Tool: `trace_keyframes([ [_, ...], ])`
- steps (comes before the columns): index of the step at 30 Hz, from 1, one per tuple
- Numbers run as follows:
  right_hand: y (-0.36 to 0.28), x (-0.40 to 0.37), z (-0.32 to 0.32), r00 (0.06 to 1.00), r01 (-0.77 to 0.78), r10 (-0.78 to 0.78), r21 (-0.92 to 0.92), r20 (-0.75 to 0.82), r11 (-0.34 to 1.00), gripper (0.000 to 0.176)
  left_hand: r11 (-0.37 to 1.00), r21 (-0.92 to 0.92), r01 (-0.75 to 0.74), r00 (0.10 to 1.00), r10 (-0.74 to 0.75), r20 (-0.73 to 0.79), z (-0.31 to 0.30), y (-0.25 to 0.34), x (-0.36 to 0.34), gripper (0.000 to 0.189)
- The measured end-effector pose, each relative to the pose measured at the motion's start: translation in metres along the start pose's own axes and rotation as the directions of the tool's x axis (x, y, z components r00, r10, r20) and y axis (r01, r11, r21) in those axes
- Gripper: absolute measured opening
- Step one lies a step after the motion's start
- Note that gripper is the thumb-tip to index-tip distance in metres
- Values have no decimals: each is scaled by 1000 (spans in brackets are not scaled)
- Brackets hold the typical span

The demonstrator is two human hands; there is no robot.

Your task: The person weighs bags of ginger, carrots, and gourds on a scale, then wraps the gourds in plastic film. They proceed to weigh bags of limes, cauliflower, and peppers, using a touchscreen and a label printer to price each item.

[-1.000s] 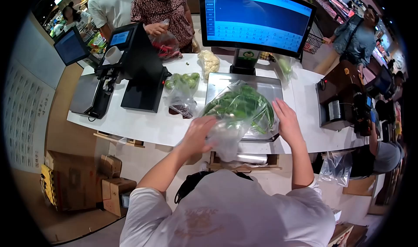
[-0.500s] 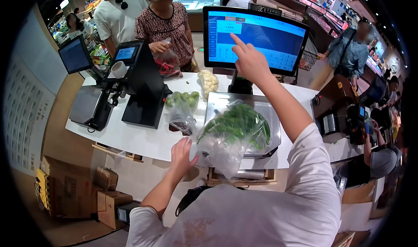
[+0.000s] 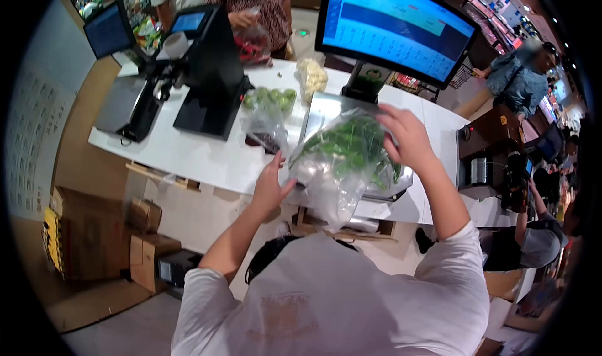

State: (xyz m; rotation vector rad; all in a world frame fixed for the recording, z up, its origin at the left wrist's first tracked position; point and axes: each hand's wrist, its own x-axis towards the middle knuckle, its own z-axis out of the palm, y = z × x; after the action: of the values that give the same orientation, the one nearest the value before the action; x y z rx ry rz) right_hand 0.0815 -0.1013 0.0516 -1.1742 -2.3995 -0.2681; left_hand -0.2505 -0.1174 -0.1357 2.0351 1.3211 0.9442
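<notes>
A clear plastic bag of green vegetables (image 3: 351,144), with pale lumps at its near end, rests on the steel weighing plate (image 3: 318,110) of the counter scale. My right hand (image 3: 411,139) is at the bag's upper right, fingers spread and slightly curved over its edge. On the other side, my left hand (image 3: 271,185) has its thumb apart from its fingers, near the bag's left edge. Just beyond its fingertips lies a bag of round green produce (image 3: 269,102). The lit scale screen (image 3: 398,26) stands behind the plate.
A bagged cauliflower (image 3: 311,80) lies at the counter's back edge. To the left stands a black scale (image 3: 210,86) with a steel plate. Across the counter a person holds a bag of red produce (image 3: 254,44). Cardboard boxes (image 3: 147,259) sit low on the left.
My right hand has come down from the touchscreen to the bag on the scale. My left hand has stayed near the bag's left side. The view has tilted and shifted downward.
</notes>
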Motion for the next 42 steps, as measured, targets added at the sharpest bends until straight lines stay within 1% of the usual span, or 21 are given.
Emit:
trace_keyframes([
  [6,-51,-83,38,997,79,-80,57,18,995,66,998,57,-15,996,20,-85,5,4,3,50],
  [9,-68,-97,61,991,116,-116,-9,68,993,77,997,51,-66,982,73,-173,7,5,3,40],
  [13,-86,-71,71,996,69,-69,10,60,998,75,977,93,-190,949,207,-238,2,7,4,29],
  [16,-97,-32,62,999,22,-23,54,29,998,71,928,129,-350,877,373,-304,-11,27,17,23],
  [19,-90,-4,64,997,-70,61,257,43,964,62,902,65,-427,823,417,-386,-24,60,43,14],
  [20,-84,5,61,998,-64,59,362,25,930,44,895,-128,-427,870,368,-327,-23,67,53,20],
  [22,-79,16,54,969,-232,242,552,56,801,30,789,-523,-323,946,275,-170,-24,93,68,34],
  [23,-79,22,47,941,-303,327,636,83,709,24,682,-699,-216,969,237,-68,-28,113,72,43],
  [24,-83,32,32,906,-294,420,799,58,524,15,546,-833,-85,975,219,44,-31,125,77,52],
  [26,-71,39,17,899,-273,433,861,69,429,16,591,-797,-127,963,266,44,-33,130,93,71],
  [28,-70,45,0,907,-242,414,898,76,367,20,694,-708,-130,932,329,151,-39,137,109,67],
  [29,-69,51,1,955,-153,295,850,-4,505,22,739,-659,-143,911,359,204,-42,140,118,65],
  [31,-64,59,4,994,46,33,692,-100,721,26,874,-340,-346,756,474,450,-50,132,132,47],
  [32,-64,59,-1,989,83,12,612,-150,787,27,901,-186,-393,754,431,496,-55,137,131,30],
  [34,-62,54,-30,974,131,-38,420,-223,898,30,805,-388,-448,735,579,353,-55,145,129,27],
  [35,-63,39,-46,968,23,91,444,-233,896,30,739,-482,-470,720,637,274,-53,149,130,26],
  [36,-59,15,-53,919,-102,246,415,-310,904,28,761,-633,-139,842,427,329,-58,159,125,25],
  [37,-53,-15,-59,836,-226,385,393,-392,891,25,672,-711,205,878,195,437,-63,165,117,24],
  [39,-20,-117,-20,658,-521,613,324,-438,790,23,451,-868,209,970,17,243,-64,158,111,23],
  [41,-18,-210,38,483,-734,798,331,-360,593,19,171,-974,148,981,96,166,-68,149,119,29],
  [42,-31,-235,60,470,-746,799,316,-376,587,18,143,-980,138,988,46,146,-71,153,119,33],
])
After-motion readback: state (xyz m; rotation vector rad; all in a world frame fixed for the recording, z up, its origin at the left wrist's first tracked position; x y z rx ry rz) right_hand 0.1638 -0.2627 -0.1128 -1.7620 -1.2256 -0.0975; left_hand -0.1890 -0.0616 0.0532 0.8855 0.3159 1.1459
